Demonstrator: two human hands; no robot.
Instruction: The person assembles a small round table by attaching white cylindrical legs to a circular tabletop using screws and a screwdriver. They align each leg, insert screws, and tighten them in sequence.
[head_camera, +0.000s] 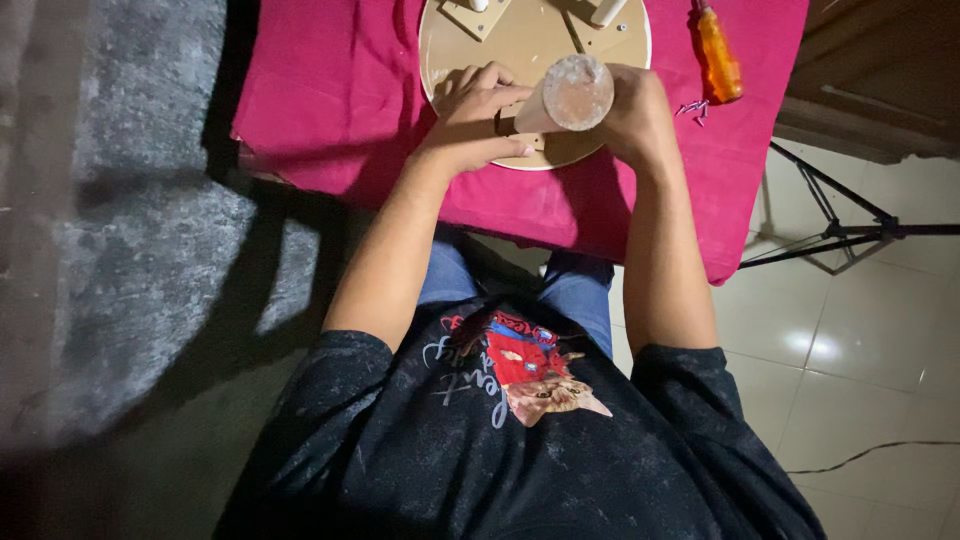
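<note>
Gripping a pale wooden leg (567, 95) upright with the right hand (637, 108), left hand (478, 112) flat on the round board (530, 40), the person seems mid-assembly, other legs apparently already fitted, orange screwdriver (719, 57) unused nearby.

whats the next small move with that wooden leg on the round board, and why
Probably turn the wooden leg further into its bracket while the left hand presses the round board flat. The right hand wraps the leg, which stands tilted on the board; the screwdriver and loose screws lie untouched on the pink cloth.
</note>
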